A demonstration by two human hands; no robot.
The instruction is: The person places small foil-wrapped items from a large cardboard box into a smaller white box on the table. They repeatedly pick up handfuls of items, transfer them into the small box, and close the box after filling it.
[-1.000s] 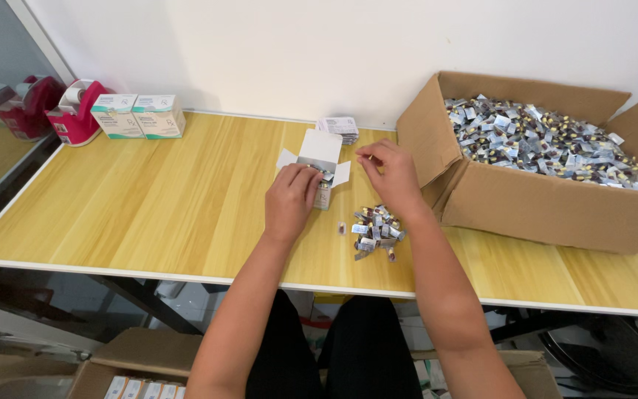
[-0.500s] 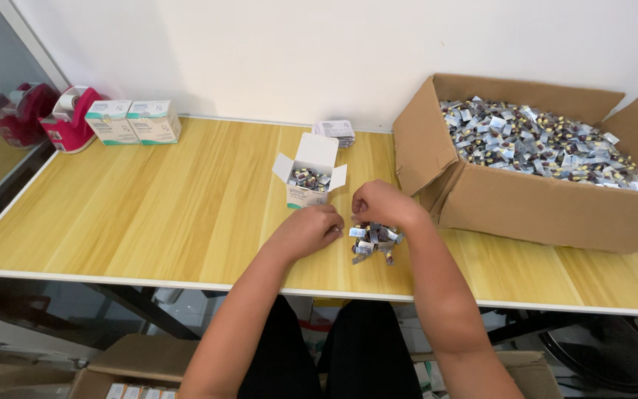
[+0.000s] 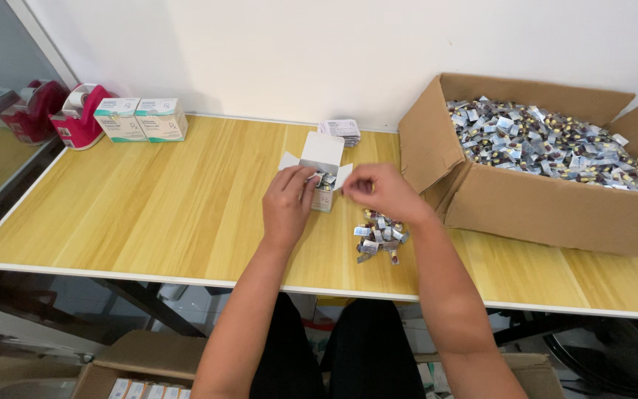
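A small white carton [image 3: 322, 158] stands open on the wooden table [image 3: 134, 214], with silver blister packs showing inside it. My left hand [image 3: 288, 205] rests against the carton's left side, fingers at its opening. My right hand [image 3: 381, 192] hovers just right of the carton with its fingers pinched together; whether a pack is between them is hidden. A small heap of silver blister packs [image 3: 379, 235] lies on the table under my right wrist.
A large cardboard box [image 3: 548, 207] full of blister packs fills the right side. A flat stack of leaflets [image 3: 340, 130] lies behind the carton. Two closed white-and-green cartons [image 3: 140, 118] and a pink tape dispenser [image 3: 77, 115] stand at the back left. Another box sits under the table.
Both hands dropped to the heap of blister packs half a second ago, then came back up to the open carton.
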